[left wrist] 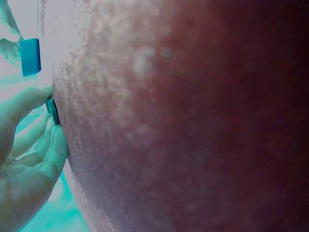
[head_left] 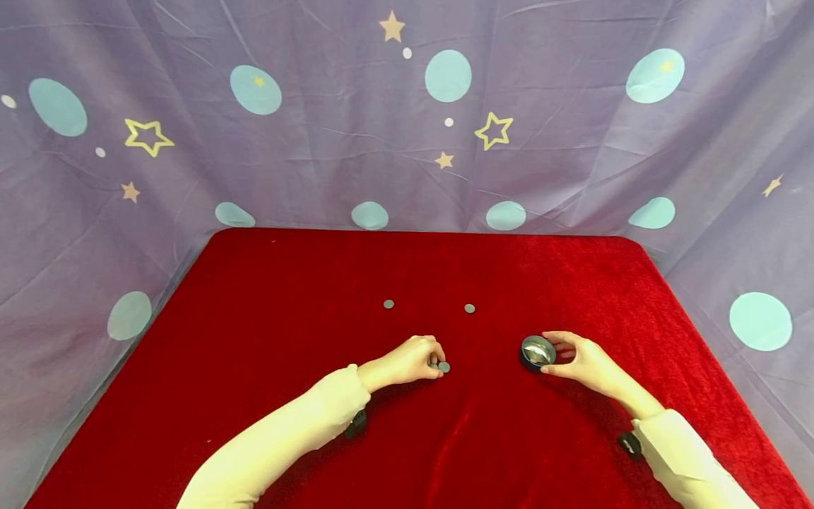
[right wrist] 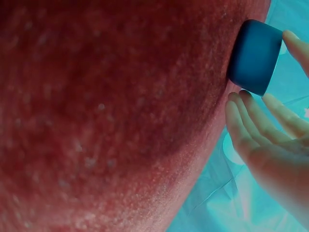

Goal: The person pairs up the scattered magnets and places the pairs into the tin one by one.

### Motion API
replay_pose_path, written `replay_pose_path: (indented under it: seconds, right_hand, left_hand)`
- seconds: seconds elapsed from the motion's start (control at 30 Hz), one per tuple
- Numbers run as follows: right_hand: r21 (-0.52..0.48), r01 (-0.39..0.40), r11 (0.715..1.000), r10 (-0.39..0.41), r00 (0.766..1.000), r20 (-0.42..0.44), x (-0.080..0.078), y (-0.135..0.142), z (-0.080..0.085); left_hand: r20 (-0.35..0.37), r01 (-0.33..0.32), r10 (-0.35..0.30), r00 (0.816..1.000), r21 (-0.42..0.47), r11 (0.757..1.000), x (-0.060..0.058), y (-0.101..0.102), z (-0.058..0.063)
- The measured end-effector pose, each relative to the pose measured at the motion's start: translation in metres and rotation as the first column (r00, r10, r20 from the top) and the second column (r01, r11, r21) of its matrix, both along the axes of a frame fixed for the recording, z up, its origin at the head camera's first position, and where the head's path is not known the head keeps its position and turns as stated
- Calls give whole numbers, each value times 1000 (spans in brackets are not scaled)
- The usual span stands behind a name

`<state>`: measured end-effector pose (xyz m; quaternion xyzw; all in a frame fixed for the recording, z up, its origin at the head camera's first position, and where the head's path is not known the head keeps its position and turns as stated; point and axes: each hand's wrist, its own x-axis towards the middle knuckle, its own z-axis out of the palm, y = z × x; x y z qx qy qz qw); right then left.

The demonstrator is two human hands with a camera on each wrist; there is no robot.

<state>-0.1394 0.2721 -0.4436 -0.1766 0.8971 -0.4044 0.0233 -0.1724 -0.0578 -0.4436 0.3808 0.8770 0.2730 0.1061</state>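
Near the middle of the red cloth, my left hand [head_left: 412, 359] pinches a small grey disc [head_left: 444, 367] between thumb and fingers. A second grey edge shows beside it, partly hidden by the fingers. In the left wrist view the pinched piece [left wrist: 53, 111] looks dark and thin, close against the cloth. To the right, my right hand [head_left: 586, 363] grips a short, dark round container [head_left: 529, 360] by its side, thumb on the near side and fingers on the far side. Its top face is shiny silver. The right wrist view shows its smooth wall [right wrist: 255, 58] tapering slightly.
Two more grey discs lie farther back, a left disc [head_left: 388, 304] and a right disc [head_left: 469, 308]. The red cloth [head_left: 305, 283] covers the table. Behind and at both sides hangs a purple curtain [head_left: 331, 127] with stars and dots.
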Motion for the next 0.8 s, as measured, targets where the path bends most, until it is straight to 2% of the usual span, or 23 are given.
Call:
replay_pose_path:
  seconds: [0.43,0.8]
  right_hand:
    - [-52,-21,998,26,995,100,-3,0,0]
    - [-46,-13,999,18,993,119,-2,-1,4]
  left_hand:
    - [13,-4,4,1000,24,1000,-2,1,1]
    - [6,8,-8,1000,56,998,-5,14,12]
